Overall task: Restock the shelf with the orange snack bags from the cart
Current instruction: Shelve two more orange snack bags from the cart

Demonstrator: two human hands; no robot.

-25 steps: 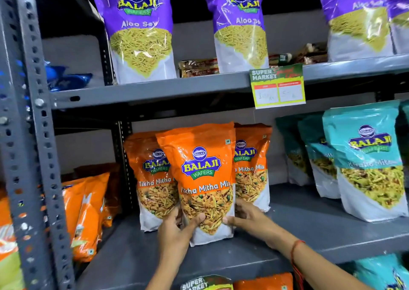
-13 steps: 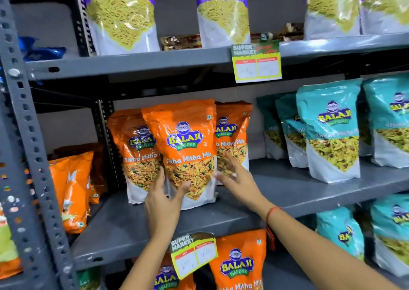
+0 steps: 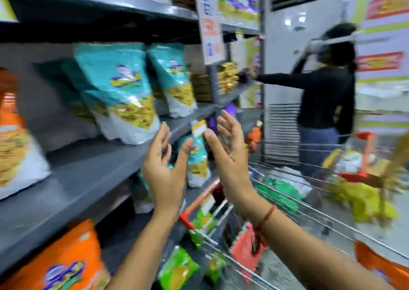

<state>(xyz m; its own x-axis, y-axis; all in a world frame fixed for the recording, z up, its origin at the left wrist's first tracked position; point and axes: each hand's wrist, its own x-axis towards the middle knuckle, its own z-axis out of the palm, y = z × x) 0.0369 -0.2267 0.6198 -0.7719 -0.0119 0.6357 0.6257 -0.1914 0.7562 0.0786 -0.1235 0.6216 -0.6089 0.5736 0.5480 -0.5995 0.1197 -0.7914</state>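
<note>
Head view: badly smeared with blur, looking along the aisle, shelving on the left, trolley on the right.
Shelf [image 3: 73, 185]: grey steel, a wide bare stretch between the orange bag at far left and the teal bags; my read is that's where stock goes.
Cart [image 3: 309, 203]: wire basket at lower right, crowded with green, yellow and red packs; blur hides much of the load.
Bystander [image 3: 325, 95]: dark sleeve reaching to a far shelf beyond the cart, well apart from us.
Teal bags [image 3: 124, 95]: upright on the shelf, just past the fingertips, not touched.
Orange bags: one on the shelf at far left [image 3: 13, 135], one on the tier below [image 3: 64, 261], and one at the frame's lower right edge [image 3: 380, 267] beside the cart wall; whether it sits inside I cannot tell.
Left hand [image 3: 164, 174]: raised, fingers spread, nothing in it.
Right hand [image 3: 230, 155]: raised alongside, palm facing the left, fingers apart, empty, red thread at the wrist.
Step in hand: looks like the trip to the cart for another bag.
Doing it well: drop both hands low and right, pick orange only, grip the sides rather than the top seal, lift clear of the wire rim, stand it label out.
</note>
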